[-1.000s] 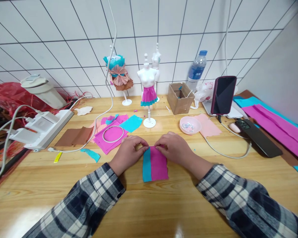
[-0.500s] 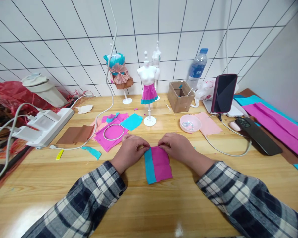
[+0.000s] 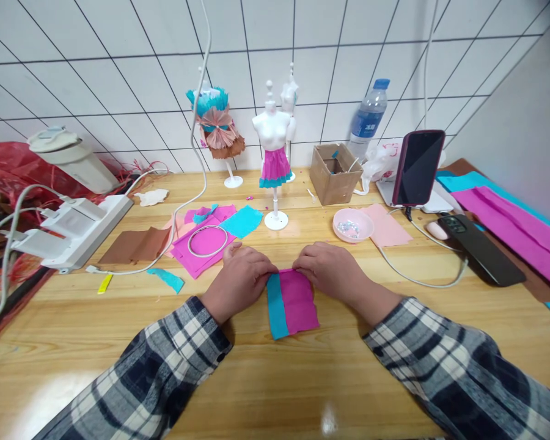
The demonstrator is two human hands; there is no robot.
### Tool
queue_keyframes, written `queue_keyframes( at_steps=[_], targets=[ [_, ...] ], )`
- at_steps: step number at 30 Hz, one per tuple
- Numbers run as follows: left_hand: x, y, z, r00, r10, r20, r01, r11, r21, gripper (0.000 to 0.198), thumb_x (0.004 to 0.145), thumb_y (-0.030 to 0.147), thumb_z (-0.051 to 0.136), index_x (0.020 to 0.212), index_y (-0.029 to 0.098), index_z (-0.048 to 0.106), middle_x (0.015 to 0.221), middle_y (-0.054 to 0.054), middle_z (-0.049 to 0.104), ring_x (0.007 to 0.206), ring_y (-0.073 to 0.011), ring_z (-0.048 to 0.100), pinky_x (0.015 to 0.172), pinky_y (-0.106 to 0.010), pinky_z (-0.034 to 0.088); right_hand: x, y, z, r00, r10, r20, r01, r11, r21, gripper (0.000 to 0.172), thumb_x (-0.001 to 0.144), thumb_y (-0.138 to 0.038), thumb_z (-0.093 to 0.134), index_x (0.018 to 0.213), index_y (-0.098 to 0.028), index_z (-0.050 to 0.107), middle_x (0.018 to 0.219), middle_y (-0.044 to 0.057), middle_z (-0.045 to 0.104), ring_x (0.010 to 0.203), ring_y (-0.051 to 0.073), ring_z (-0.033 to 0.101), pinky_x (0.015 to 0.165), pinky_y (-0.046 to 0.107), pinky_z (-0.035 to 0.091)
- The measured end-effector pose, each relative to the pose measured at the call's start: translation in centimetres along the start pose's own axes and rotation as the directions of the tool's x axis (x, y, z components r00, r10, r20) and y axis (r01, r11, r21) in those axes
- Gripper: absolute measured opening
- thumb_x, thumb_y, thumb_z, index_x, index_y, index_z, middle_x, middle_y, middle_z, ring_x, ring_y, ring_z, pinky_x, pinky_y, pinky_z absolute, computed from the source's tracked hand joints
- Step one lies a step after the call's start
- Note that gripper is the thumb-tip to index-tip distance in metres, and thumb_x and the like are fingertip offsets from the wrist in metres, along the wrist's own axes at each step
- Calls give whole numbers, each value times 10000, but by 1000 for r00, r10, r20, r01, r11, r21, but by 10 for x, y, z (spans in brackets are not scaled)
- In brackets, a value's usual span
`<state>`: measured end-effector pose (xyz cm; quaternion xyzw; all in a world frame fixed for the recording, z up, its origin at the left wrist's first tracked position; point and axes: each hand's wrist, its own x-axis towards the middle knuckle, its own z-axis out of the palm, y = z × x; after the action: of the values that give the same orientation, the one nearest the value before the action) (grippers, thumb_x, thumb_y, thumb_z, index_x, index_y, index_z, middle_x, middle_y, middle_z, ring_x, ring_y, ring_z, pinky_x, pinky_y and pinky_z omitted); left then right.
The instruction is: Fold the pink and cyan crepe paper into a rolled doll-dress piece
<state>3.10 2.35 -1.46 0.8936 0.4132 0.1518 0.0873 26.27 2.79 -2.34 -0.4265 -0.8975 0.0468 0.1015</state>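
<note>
A small piece of crepe paper, magenta with a blue strip along its left side, lies on the wooden table. My left hand pinches its top left corner, where the blue begins. At the top right corner, the fingers of my right hand are closed on the magenta edge. Between the two hands the top edge looks narrowly folded over. Behind them stands a small white mannequin in a magenta skirt with a blue hem.
Left are magenta sheets under a white ring, a brown piece and a power strip. A pink bowl, cardboard box, propped phone and dark phone stand or lie right. A white cable hangs in front.
The top edge of the paper now shows a narrow fold between my fingers. Both hands stay at the same corners; the view has shifted slightly.
</note>
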Motion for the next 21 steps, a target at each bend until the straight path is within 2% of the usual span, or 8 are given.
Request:
queue_keyframes(
  at_steps=[7,10,12,14,17,21],
  targets=[
    [-6,8,-6,998,58,39,-63,989,134,265,886,148,515,967,275,733,954,-15,735,952,-236,594,1027,-600,203,-3,-3,-7,999,-36,11,36,999,-38,250,914,-181,514,1051,-210,721,965,85,694,908,208,577,796,320,438],
    [-9,10,-6,995,88,43,-94,979,181,264,881,139,527,1009,266,720,983,-19,732,979,-243,589,1032,-605,219,-6,-8,-8,997,-58,-44,56,998,-34,364,866,-152,526,1202,-201,657,1148,92,672,1054,243,555,897,370,440],
    [-10,10,-6,994,103,42,-109,972,208,261,865,126,546,1020,256,711,987,-22,731,995,-250,587,1033,-606,228,-7,-13,-8,994,-88,-66,86,996,-29,412,866,-187,529,1266,-226,621,1365,86,570,1224,278,483,977,429,411],
    [-11,10,-6,993,111,45,-119,966,228,253,854,124,563,1024,247,704,991,-27,730,1012,-256,583,1034,-604,231,-8,-16,-7,992,-111,-64,109,994,-30,378,897,-250,510,1256,-243,632,1517,65,420,1357,300,374,1037,485,367],
    [-11,9,-7,992,115,55,-125,965,232,245,855,130,570,1029,248,697,999,-27,729,1025,-254,578,1035,-600,231,-10,-17,-7,992,-120,-32,118,992,-35,342,928,-320,493,1215,-241,662,1580,45,313,1430,306,282,1089,529,316],
    [-10,11,-9,990,124,68,-136,964,228,183,889,186,559,986,244,702,951,-26,727,1006,-245,581,1030,-590,244,-15,-11,-12,996,-91,-1,91,995,-49,340,933,-329,504,1231,-269,654,1578,21,314,1435,299,288,1111,561,298]
  ],
)
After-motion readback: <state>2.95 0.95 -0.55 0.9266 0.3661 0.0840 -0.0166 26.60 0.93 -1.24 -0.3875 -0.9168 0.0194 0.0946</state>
